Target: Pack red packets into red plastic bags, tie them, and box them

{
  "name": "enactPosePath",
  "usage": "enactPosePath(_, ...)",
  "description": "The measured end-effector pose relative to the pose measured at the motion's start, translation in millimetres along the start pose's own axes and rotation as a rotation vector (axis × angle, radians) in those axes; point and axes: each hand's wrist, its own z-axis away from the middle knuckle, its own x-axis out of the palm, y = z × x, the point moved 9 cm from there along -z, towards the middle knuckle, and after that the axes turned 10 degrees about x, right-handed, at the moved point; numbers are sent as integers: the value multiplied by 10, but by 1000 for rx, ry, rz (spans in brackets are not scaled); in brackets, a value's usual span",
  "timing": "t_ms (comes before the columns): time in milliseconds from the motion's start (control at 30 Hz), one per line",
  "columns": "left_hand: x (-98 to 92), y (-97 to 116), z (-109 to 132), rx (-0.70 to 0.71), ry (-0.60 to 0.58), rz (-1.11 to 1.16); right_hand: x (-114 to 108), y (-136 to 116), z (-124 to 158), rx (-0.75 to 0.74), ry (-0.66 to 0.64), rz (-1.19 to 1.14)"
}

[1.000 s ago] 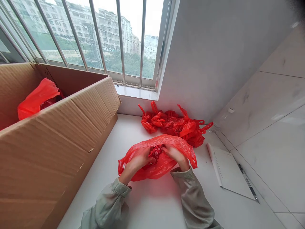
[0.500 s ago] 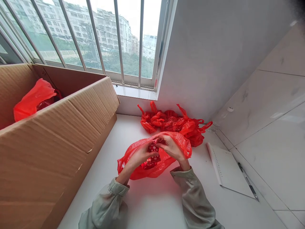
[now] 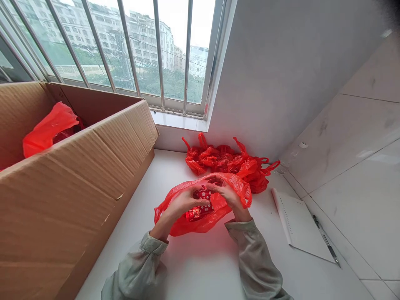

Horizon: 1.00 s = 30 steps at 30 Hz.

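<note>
An opened red plastic bag (image 3: 175, 227) lies on the white table, its mouth spread wide. Inside it, both hands close around a small dark-red packet with white round prints (image 3: 206, 208). My left hand (image 3: 186, 201) grips it from the left, thumb across its front. On the upper right, my right hand (image 3: 227, 192) has its thumb and fingers at the packet's top edge; some fingertips are hidden. A shiny red-and-gold wrapped item (image 3: 193, 214) rests in the bag just below the packet.
Several knotted red bags (image 3: 225, 160) sit against the wall behind. On the left stands a large cardboard box (image 3: 103, 158) with another red bag (image 3: 51, 129) inside. A notepad (image 3: 304, 225) and a pen (image 3: 326, 241) lie to the right. A barred window is above.
The printed packet has shifted slightly right and lower in the bag, showing more of its front. Both hands keep nearly the same place. The whole view has moved a little.
</note>
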Motion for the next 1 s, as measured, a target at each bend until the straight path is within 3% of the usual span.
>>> enactPosePath(100, -67, -117, 12, -100, 73, 73, -69, -37, 50, 23, 42, 115)
enactPosePath(233, -95, -79, 17, -111, 118, 154, 154, -5, 133, 92, -251, 181)
enactPosePath(300, -82, -33, 20, -99, 112, 159, 219, 6, 145, 100, -323, 137)
enactPosePath(567, -51, 71, 46, -75, 72, 125, 172, 94, 114, 129, -315, 73)
enactPosePath(667, -101, 73, 31, -66, 140, 171, 135, 112, 110, 140, -291, 86)
enactPosePath(900, -81, -150, 28, -234, 279, 473, 91, 74, 91, 157, -217, 48)
enactPosePath(1000, -130, -22, 33, -171, 212, 313, -3, 122, 73, 158, -165, 75)
